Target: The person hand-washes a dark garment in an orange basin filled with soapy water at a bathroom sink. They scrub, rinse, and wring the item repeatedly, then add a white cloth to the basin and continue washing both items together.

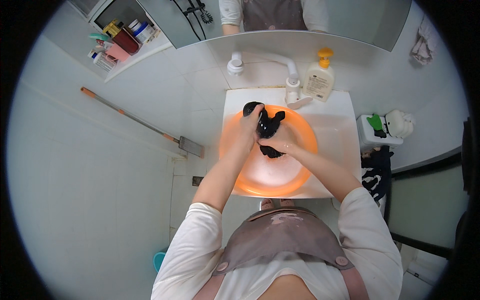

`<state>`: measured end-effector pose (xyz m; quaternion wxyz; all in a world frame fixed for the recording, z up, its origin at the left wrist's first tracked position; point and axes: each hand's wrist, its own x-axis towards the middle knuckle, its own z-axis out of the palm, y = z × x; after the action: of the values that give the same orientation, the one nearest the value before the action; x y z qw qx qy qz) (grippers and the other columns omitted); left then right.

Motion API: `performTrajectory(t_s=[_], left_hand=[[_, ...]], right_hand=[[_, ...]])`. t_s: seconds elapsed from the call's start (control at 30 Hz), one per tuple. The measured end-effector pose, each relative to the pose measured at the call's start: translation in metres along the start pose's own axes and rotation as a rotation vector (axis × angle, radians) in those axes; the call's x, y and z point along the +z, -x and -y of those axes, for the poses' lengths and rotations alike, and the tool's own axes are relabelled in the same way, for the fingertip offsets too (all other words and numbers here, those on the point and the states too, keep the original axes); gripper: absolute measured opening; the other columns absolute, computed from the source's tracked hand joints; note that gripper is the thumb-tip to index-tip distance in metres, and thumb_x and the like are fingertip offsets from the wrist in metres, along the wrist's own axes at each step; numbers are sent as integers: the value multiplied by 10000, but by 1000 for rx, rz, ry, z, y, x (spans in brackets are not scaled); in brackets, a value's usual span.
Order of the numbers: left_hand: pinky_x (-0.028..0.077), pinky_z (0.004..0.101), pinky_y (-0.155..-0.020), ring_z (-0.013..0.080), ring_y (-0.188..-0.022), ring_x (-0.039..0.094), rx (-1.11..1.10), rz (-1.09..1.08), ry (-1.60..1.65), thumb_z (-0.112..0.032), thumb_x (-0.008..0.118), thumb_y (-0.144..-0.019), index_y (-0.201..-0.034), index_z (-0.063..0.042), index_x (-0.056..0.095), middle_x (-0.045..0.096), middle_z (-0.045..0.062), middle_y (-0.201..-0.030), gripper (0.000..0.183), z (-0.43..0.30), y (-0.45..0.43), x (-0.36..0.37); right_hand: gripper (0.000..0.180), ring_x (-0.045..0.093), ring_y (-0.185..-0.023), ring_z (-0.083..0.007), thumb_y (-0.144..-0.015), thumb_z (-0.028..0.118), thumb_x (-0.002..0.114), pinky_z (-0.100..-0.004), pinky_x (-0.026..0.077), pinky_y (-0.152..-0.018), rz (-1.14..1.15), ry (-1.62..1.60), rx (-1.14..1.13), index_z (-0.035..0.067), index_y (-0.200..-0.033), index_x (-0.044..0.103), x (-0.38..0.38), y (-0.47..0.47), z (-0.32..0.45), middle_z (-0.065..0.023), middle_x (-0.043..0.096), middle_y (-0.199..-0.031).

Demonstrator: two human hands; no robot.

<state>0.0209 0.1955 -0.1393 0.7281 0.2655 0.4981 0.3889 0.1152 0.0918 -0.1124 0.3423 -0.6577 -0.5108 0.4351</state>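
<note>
A wet black cloth item [267, 125], perhaps a small garment, is bunched between my two hands above an orange plastic basin [310, 140]. My left hand [252, 123] grips its upper left part. Lower down and to the right, my right hand [278, 139] holds the middle, with a loose end hanging below the fingers. Suds cling to my right wrist. Whitish soapy water [268, 172] fills the basin, which sits in a white washbasin [337, 131]. How the cloth is folded inside my grip is hidden.
Behind the basin stand a white faucet [292, 88] and a pump bottle [318, 80] with a yellow top. A mirror [360, 22] overhangs the back. Bottles and a pink cup [119, 51] crowd the left shelf. A long-handled scraper [191, 146] leans left; dark clothes [375, 168] lie right.
</note>
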Motion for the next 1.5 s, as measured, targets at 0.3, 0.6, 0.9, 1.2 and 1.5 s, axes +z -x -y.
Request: performTrajectory(t_s=[0.3,0.6,0.9,1.2,1.5], left_hand=[[450,372,-876,214,-879,531,1,829,473,-476,720,-631,-950,-95,526,530,57,-856,534,-40,17,-25],[378,439,-911,179,-876,490,0,1159,276,-513,757,-600,-979,-152,500,456,13,-893,583,-45,27,0],[441,437,-891,236,-928,524,-82,1056,114,-394,703,-712,-1093,-73,488,516,89,-982,543,-77,53,-4],[535,351,-691,210,-724,594,-38,507,-72,-309,695,-752,-1004,-26,511,582,108,-819,422,-82,68,25],[523,333,-578,200,-657,601,223,-53,-241,-304,743,-680,-972,95,559,597,128,-845,527,-19,41,20]], right_hand=[[757,429,-1179,-214,-831,586,482,-348,357,-971,451,-896,-15,28,-1322,339,-41,18,-1,-120,434,-1279],[676,519,-1061,-202,-813,572,481,-341,426,-904,665,-1757,35,67,-1258,421,11,33,20,-78,531,-1148],[565,611,-909,-196,-757,422,687,-314,507,-808,308,-1098,72,55,-1150,515,-34,33,31,-61,612,-999],[453,600,-844,-136,-704,205,749,-281,508,-711,543,-548,270,16,-1049,524,-62,27,68,-98,592,-981],[676,618,-823,-229,-481,221,763,-327,497,-739,-24,100,140,-17,-1054,497,-13,9,20,-131,613,-890]])
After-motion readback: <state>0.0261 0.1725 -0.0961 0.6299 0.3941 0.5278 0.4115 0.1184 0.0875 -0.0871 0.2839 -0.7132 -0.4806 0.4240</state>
